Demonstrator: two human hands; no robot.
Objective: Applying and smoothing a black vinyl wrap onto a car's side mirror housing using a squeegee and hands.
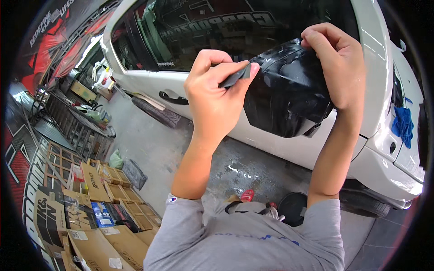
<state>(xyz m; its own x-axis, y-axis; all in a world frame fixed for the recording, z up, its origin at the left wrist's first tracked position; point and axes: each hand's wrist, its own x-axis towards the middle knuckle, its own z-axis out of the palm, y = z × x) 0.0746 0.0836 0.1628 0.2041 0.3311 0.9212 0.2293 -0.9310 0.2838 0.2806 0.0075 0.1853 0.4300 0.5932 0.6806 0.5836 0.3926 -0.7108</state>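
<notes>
Head view: a person in a grey T-shirt (253,246) works with both bare hands raised in front of a white car (377,117). Left hand (214,92): thumb and fingers are closed together on a thin dark grey strip (235,80), its tip near the upper left edge of a glossy black piece (289,99). Right hand (341,65): thumb and forefinger are pinched on the upper right corner of that piece, the wrist bent above it. The glossy black piece lies between the forearms, in front of the car's side window (203,27) and door; I cannot tell how it is supported. A door handle (173,97) sits left of the work. Blue cloth (403,126): at the far right, against the car. Cardboard boxes (97,244): on the floor, lower left.
</notes>
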